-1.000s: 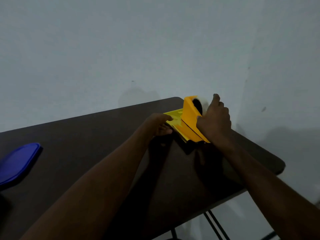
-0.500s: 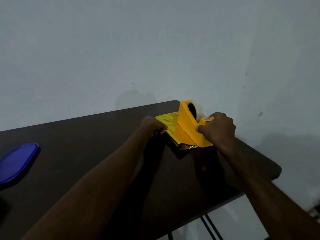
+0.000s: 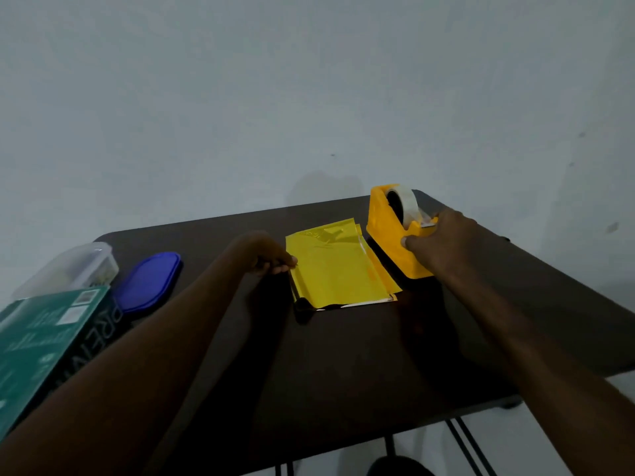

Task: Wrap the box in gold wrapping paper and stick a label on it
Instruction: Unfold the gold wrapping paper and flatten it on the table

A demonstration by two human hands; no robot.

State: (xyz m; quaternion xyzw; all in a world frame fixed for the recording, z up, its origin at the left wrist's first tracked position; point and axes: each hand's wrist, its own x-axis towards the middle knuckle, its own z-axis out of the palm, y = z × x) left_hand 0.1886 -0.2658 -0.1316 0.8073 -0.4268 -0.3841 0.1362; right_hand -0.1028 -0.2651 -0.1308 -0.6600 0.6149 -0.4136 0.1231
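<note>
From the head view, the gold-wrapped box (image 3: 338, 269) lies flat at the centre of the dark desk (image 3: 343, 355), its top face already covered, with loose paper flaps showing along its right and lower edges. The left hand (image 3: 264, 252) holds the box's left edge, its fingers (image 3: 287, 264) curled and pinching the paper there. Just right of the box stands a yellow tape dispenser (image 3: 395, 235); the right hand (image 3: 443, 242) wraps around its front end, thumb on the near side, though I cannot tell whether those fingers have hold of the tape end. To my eye the wrapping is well along but not sealed: taping the flaps is the step in hand, and no label appears on the box yet. At the left of the frame sit a blue lid (image 3: 149, 281), a clear plastic container (image 3: 74, 269) and a green box (image 3: 44, 348) cut off by the edge. The room is dim, and the box's far side and underside are hidden.
</note>
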